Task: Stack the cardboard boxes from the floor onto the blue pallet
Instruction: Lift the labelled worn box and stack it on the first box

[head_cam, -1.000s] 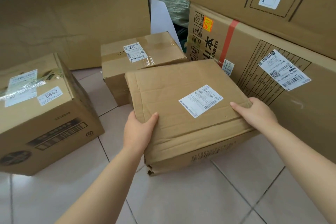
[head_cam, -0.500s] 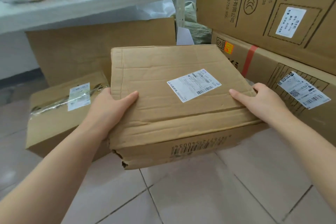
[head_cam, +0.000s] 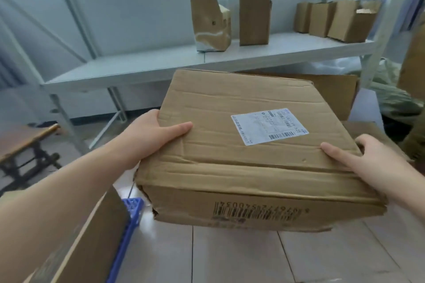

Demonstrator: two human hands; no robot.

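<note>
Item one, the white metal shelving unit [head_cam: 161,69], is standing behind the box I am carrying and filling most of the background. Item two, the tiled floor [head_cam: 230,257], is lying below the box, pale with dark grout lines. Item three, the cardboard box [head_cam: 230,156] itself, the landmark for this list: I am holding it in the air clear of the floor, its creased top facing up, its near lower left corner torn open, a printed barcode running upside down along its near side. Item four, a second cardboard box [head_cam: 87,243], is sitting below and to the left of the carried box, resting on the blue pallet [head_cam: 128,225], of which only a strip of edge is showing between the two boxes. Item five, a flat brown carton [head_cam: 331,89], is lying behind the carried box, under the shelf. Item six, a wooden stool with a black frame [head_cam: 25,144], is standing well to the left of the box. Item seven, several small upright cartons [head_cam: 254,14], are standing on the shelf above and behind the box. Item eight, my left hand [head_cam: 151,138], is gripping the box's left edge, thumb lying across the top, fingers hidden beneath. Item nine, my right hand [head_cam: 377,163], is clamping the right edge likewise, thumb on top. Item ten, a white shipping label [head_cam: 269,126], is sticking to the box top, right of centre.
</note>
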